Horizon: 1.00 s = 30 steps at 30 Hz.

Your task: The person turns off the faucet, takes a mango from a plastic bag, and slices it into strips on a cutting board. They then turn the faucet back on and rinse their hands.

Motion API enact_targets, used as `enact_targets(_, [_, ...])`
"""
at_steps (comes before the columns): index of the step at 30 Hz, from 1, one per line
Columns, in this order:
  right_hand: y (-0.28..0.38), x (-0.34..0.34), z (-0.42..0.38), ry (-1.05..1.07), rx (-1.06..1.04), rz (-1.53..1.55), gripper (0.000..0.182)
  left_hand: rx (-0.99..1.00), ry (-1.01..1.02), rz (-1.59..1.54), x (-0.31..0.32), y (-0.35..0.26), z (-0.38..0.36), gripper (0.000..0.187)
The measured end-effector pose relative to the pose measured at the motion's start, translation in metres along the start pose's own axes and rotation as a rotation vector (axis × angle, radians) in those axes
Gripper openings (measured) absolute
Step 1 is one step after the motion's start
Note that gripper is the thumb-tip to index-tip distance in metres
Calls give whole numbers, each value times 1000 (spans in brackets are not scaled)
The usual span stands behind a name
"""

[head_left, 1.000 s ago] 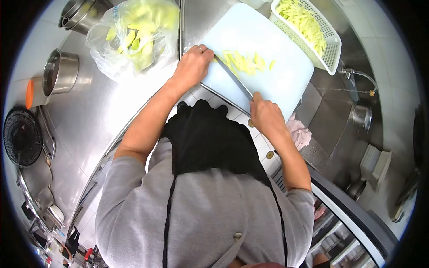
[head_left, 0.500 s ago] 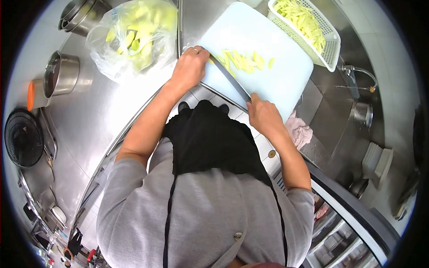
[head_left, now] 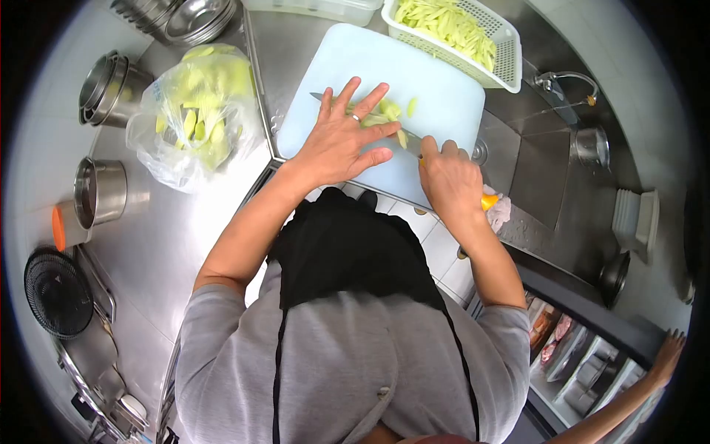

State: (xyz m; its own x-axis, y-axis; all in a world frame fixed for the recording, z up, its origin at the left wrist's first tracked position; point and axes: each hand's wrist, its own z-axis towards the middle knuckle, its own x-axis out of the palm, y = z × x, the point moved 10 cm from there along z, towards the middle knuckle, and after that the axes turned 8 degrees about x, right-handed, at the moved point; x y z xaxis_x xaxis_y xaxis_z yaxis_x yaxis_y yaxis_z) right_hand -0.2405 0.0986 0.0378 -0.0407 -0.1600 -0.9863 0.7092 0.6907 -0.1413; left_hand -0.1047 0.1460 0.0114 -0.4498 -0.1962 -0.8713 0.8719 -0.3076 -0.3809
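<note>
Fingers spread, my left hand [head_left: 346, 140] is over pale green slices [head_left: 384, 112] on the light blue cutting board [head_left: 429, 74], partly covering them and the knife. My right hand [head_left: 452, 177] is wrapped round the knife's handle, whose yellow end shows behind the palm. The knife [head_left: 411, 142] lies low across the board, its tip emerging left of my left fingers. Beyond the board, a white perforated basket [head_left: 509, 55] holds many green strips. Left of the board, a clear plastic bag [head_left: 151, 133] contains larger green pieces.
Metal bowls [head_left: 198, 22] and pots [head_left: 111, 189] stand at the left. At right is a sink [head_left: 536, 177] with a faucet [head_left: 566, 78] and running water. A pink cloth [head_left: 500, 213] lies near my right wrist. Another person's arm [head_left: 636, 396] reaches in at lower right by an open drawer.
My left hand has moved from the knife's tip onto the slices, fingers now spread. My right hand and the knife have shifted right. The view has shifted, and another person's arm has appeared.
</note>
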Motion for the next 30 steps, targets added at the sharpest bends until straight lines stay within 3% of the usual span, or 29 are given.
enact_targets(6, [-24,-7,-15,-1,54,-23,15,-61,94,116,10,14,6,53])
enact_targets(9, [-26,5,-15,36,92,-29,22,81,11,18,3,-14,22,57])
enact_targets(12, [-30,5,-14,52,117,-17,28,155,107,-8,16,-34,30,59])
enact_targets(16, [-44,-16,-20,-29,119,1,16,25,112,63,22,4,21,63])
enact_targets(21, [-77,-28,-39,25,182,55,25,-109,104,113,23,44,-1,65])
enact_targets(24, [-81,-31,-43,23,179,49,22,-144,-55,97,19,51,-4,64])
enact_targets(27, [-64,-30,-35,-27,137,38,16,22,-59,-61,8,-8,26,64])
enact_targets(30, [-46,-32,-20,-102,81,9,9,173,63,-83,18,-55,47,65])
